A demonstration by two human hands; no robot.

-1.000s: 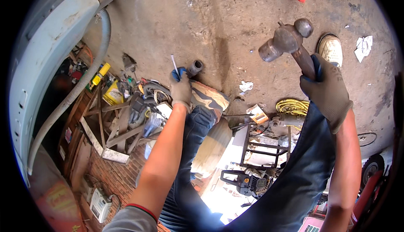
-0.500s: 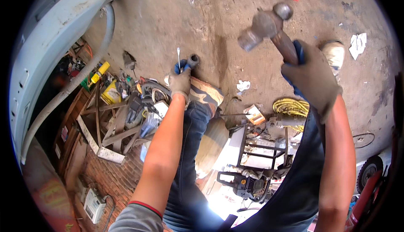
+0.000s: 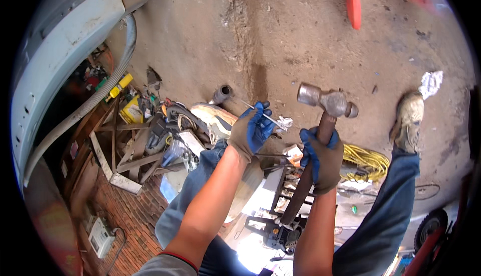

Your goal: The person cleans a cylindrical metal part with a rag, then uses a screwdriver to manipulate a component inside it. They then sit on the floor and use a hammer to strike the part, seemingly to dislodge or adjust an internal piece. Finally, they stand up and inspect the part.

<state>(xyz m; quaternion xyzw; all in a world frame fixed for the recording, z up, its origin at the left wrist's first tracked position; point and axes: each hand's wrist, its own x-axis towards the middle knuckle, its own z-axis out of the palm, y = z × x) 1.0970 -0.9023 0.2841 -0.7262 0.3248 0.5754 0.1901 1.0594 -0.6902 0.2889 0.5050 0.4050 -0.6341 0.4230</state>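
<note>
A ball-peen hammer (image 3: pixel 326 101) with a worn wooden handle is in my right hand (image 3: pixel 324 160), the gloved fingers wrapped around the handle below the head. My left hand (image 3: pixel 254 129), in a grey and blue glove, has a slim metal rod (image 3: pixel 270 119) between its fingers, lying at a slant. Which tool the rod is, I cannot tell. A short dark hollow metal cylinder (image 3: pixel 222 93) rests on the ground beside my left shoe (image 3: pixel 213 114), apart from both hands.
Scrap metal and tools are heaped at the left, by a wooden frame (image 3: pixel 125 181) and a grey corrugated hose (image 3: pixel 117 65). A coiled yellow rope (image 3: pixel 368 162) lies right of the hammer. Below are a dark motor-like machine (image 3: pixel 275 233) and my right shoe (image 3: pixel 408 120) stands farther right.
My right hand has brought the hammer down and left, its head turning over. My left hand has moved right, away from the hollow cylinder, and the rod has tipped from upright to slanted.
</note>
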